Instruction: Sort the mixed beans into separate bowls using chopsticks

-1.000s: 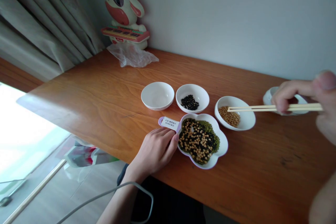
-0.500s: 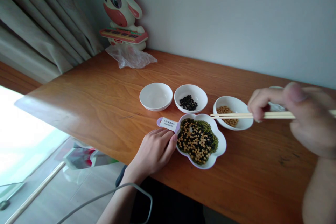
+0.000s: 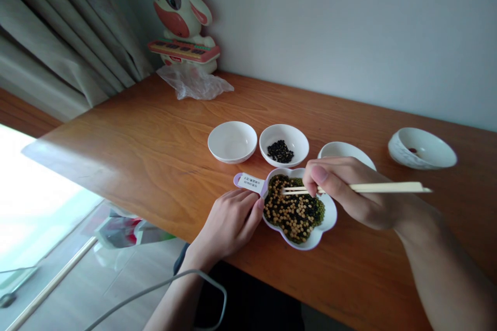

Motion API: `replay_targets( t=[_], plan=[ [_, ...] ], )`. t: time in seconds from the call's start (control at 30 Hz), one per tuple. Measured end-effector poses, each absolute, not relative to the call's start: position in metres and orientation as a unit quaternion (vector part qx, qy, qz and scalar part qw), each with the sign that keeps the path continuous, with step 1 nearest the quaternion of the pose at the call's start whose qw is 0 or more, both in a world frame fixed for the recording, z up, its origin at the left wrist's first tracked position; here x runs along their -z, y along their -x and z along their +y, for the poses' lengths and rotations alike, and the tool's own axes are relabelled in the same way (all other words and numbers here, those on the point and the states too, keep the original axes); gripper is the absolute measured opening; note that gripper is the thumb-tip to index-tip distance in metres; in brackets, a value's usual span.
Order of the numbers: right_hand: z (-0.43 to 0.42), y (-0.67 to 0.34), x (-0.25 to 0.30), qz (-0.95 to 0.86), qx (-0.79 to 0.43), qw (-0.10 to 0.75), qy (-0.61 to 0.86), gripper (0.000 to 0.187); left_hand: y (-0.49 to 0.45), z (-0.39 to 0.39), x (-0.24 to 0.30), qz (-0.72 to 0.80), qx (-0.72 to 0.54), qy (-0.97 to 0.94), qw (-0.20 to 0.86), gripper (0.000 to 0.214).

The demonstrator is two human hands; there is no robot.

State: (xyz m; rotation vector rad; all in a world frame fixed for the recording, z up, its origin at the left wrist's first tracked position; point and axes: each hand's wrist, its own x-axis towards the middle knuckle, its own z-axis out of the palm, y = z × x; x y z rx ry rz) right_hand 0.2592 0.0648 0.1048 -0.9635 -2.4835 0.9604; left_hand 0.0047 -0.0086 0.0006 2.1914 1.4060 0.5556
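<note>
My right hand (image 3: 349, 191) is closed around a pair of wooden chopsticks (image 3: 382, 187), whose tips reach over the flower-shaped white dish (image 3: 328, 220) full of mixed yellow, black and green beans. My left hand (image 3: 229, 222) rests on the table with its fingertips against that dish's left rim, fingers loosely together, holding nothing. Behind the dish stand an empty white bowl (image 3: 232, 140), a bowl with black beans (image 3: 284, 144) and a third white bowl (image 3: 344, 151), mostly hidden by my right hand.
A patterned white bowl (image 3: 421, 147) sits at the far right of the wooden table (image 3: 155, 139). A labelled tag (image 3: 248, 182) sticks out from the dish. A cow toy (image 3: 180, 15) and crumpled plastic (image 3: 194, 83) are at the back left by the curtain.
My right hand has come down and left with the chopsticks, from above the yellow-bean bowl to over the mixed-bean dish. The left hand has stayed put.
</note>
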Motion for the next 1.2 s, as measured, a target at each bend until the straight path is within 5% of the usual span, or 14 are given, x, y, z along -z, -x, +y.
replay_targets(
  t=[1.2],
  plan=[
    [0.0658, -0.2609, -0.1026, -0.866, -0.321, 0.137, 0.359, 0.048, -0.0032, -0.0082, 0.0013, 0.514, -0.202, -0.796, 0.247, 0.035]
  ],
)
